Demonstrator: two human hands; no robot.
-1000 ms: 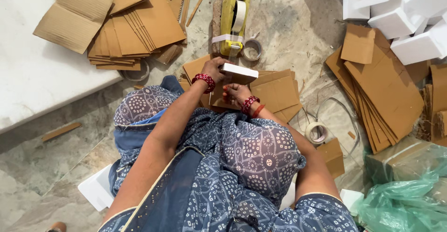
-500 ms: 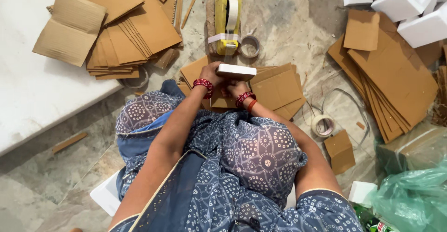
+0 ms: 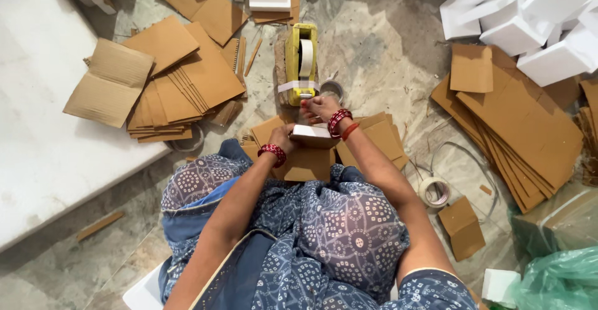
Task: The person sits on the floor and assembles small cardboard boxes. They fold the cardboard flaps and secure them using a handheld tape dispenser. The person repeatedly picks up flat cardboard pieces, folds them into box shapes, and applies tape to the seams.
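Nearest to you is your own lap, in blue patterned cloth (image 3: 336,235), and both your forearms go forward from it. Your left hand (image 3: 283,137), with red bangles at the wrist, is closed on the left end of a small white box (image 3: 313,136). The box is held flat just above a brown cardboard piece (image 3: 305,164) that lies on the floor in front of your knees.

Your right hand (image 3: 321,108), also with red bangles, is stretched past the box to the near end of the yellow tape dispenser (image 3: 301,64). Its fingers are on the strip of tape there, but I cannot tell if they pinch it or only touch it. A pale roll of tape sits in the middle of the dispenser, and a small round tape core (image 3: 332,89) lies just beside it on the right.

To your right on the floor there is a tape roll (image 3: 434,192) with a loose clear strip, and a small cardboard square (image 3: 462,226) near it. A green plastic bag (image 3: 560,279) is at the right corner.

Farther away, a stack of flat cardboard sheets (image 3: 517,120) lies on the right and another stack (image 3: 168,83) on the left, beside a white slab (image 3: 43,136). At the far right are white foam blocks (image 3: 517,17).
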